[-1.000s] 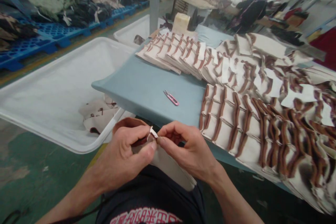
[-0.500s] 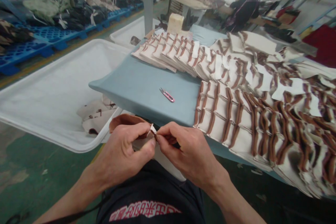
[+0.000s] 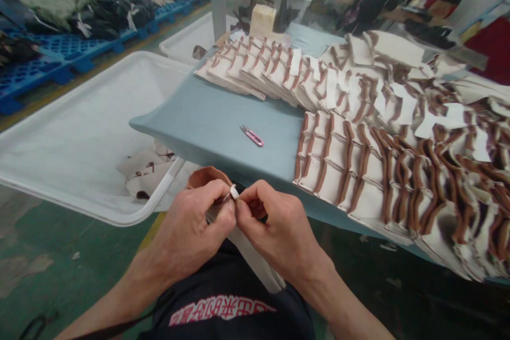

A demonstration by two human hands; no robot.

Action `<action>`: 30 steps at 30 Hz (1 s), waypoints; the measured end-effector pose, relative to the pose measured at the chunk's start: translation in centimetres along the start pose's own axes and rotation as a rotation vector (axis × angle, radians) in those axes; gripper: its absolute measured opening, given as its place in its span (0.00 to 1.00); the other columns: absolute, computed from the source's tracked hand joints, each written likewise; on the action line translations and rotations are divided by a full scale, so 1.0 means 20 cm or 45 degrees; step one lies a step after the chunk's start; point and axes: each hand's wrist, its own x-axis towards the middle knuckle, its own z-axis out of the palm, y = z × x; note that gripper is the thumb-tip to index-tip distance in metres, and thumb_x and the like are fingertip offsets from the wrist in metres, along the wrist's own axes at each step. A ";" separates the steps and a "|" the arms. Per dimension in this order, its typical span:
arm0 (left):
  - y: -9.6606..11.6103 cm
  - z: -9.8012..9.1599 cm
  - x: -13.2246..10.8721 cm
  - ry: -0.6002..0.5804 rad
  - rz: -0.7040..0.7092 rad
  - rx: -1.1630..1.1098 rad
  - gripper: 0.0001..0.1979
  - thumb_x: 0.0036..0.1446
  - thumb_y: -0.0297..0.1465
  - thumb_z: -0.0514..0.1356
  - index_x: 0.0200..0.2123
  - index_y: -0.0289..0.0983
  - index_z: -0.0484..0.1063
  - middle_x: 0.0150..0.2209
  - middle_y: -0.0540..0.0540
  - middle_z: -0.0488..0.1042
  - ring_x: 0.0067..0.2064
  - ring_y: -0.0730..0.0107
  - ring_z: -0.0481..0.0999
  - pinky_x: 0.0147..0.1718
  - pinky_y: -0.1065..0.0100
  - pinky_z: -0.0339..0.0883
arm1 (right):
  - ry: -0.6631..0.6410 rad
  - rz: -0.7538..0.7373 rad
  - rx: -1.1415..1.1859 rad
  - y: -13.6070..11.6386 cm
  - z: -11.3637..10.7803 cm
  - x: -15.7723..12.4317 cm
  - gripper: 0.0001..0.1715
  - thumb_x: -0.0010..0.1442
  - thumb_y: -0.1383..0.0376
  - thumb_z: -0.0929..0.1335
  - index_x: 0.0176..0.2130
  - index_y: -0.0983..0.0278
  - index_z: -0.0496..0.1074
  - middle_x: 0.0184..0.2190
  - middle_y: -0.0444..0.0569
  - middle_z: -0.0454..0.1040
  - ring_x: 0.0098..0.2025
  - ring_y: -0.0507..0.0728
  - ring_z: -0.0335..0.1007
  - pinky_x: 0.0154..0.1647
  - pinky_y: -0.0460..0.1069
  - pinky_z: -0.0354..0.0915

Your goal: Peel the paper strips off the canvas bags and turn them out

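Both hands meet in front of my body over one sewn fabric piece [image 3: 255, 255], cream with a brown part showing behind my left fingers. My left hand [image 3: 199, 218] pinches it at a small folded white corner. Thumb and fingertips of my right hand [image 3: 274, 223] close on the same spot from the other side. A cream strip of the piece hangs down below my hands toward my lap. On the blue-covered table [image 3: 191, 117] beyond lies a pair of pink thread snips [image 3: 252, 136], untouched.
Rows of stacked cream-and-brown fabric pieces [image 3: 342, 164] cover the table's right side and back. A white bin [image 3: 79, 117] with some cream pieces stands at the left. Blue pallets [image 3: 71, 48] hold bundles behind it. A person in dark clothes [image 3: 368, 2] is at the far right.
My hands keep pinching the same corner, nearly in place. More of the cream strip now shows hanging below them, and less of the brown part shows at the left. The view has shifted slightly.
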 end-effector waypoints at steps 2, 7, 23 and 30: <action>0.00 0.02 0.00 0.025 -0.049 -0.074 0.12 0.61 0.33 0.53 0.24 0.42 0.63 0.23 0.55 0.65 0.26 0.70 0.64 0.27 0.67 0.58 | -0.015 0.149 0.094 0.00 0.02 0.02 0.07 0.63 0.63 0.67 0.31 0.59 0.69 0.23 0.40 0.74 0.24 0.52 0.72 0.27 0.46 0.61; -0.05 0.04 -0.01 -0.042 -0.222 -0.353 0.13 0.61 0.38 0.54 0.24 0.42 0.65 0.23 0.54 0.62 0.27 0.68 0.62 0.24 0.67 0.55 | -0.155 0.458 0.487 -0.02 0.06 0.05 0.11 0.59 0.55 0.66 0.29 0.57 0.63 0.20 0.35 0.63 0.21 0.50 0.59 0.22 0.45 0.54; -0.07 0.03 -0.04 -0.024 -0.076 -0.225 0.16 0.69 0.34 0.56 0.27 0.40 0.72 0.30 0.50 0.76 0.34 0.66 0.74 0.34 0.66 0.65 | 0.112 0.191 -0.105 -0.02 0.10 -0.10 0.09 0.71 0.60 0.67 0.40 0.59 0.75 0.30 0.43 0.83 0.30 0.55 0.80 0.32 0.48 0.63; -0.05 0.11 -0.04 0.037 -0.109 -0.163 0.17 0.70 0.35 0.55 0.27 0.40 0.71 0.23 0.55 0.69 0.26 0.70 0.67 0.27 0.68 0.61 | 0.241 0.050 -0.105 0.05 0.17 -0.13 0.16 0.73 0.63 0.65 0.31 0.59 0.68 0.22 0.40 0.73 0.22 0.51 0.68 0.27 0.47 0.58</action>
